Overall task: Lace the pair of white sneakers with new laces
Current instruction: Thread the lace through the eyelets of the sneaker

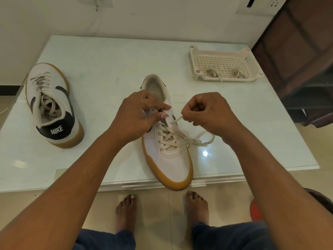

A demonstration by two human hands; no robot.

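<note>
Head view: a pale glass-topped table [108,69] stands against a white wall, with tiled floor and bare feet below its near edge. The near sneaker [173,165] sits at the middle of the table, toe toward the person and overhanging the edge. Its lace [169,138] is crossed through the lower eyelets. The left hand [137,114] pinches the eyelet flap between thumb and forefinger. The right hand [207,112] is closed on the lace just behind its tip, with the slack looping on the glass beside the shoe.

The lace looks soft, flat and limp, so it is best taken close to the stiff tip. The shoe looks light and may slide on glass, so brace its upper.

The left hand hides the upper eyelets. The second sneaker [54,105] lies well to the left, laced. A plastic tray [223,51] far right holds loose laces [212,73], too small to make out clearly
</note>
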